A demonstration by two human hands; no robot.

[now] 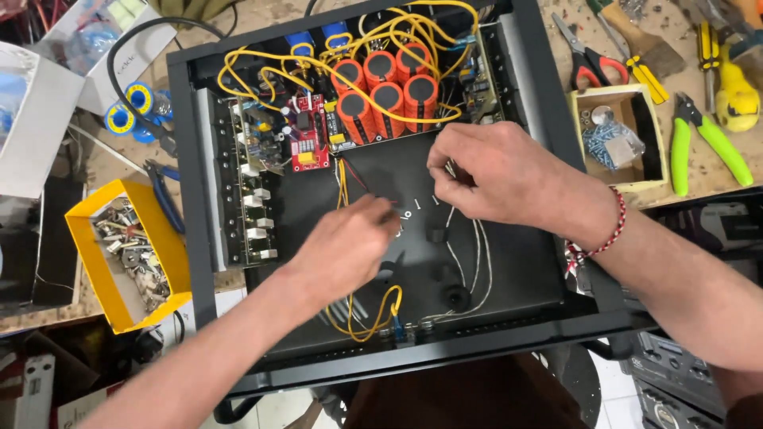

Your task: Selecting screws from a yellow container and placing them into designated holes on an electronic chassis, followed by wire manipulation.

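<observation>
Two hands work inside an open black chassis [548,119] on a cluttered desk [707,179]. Left hand [343,248] is curled near the chassis middle, fingertips down on the floor plate; whether it grips anything cannot be told. Right hand [497,171] pinches thin white wires [479,266] that trail toward the near edge. Those wires look light, limp and easily kinked, best held by the insulation. Orange capacitors [387,87] stand at the far side.
</observation>
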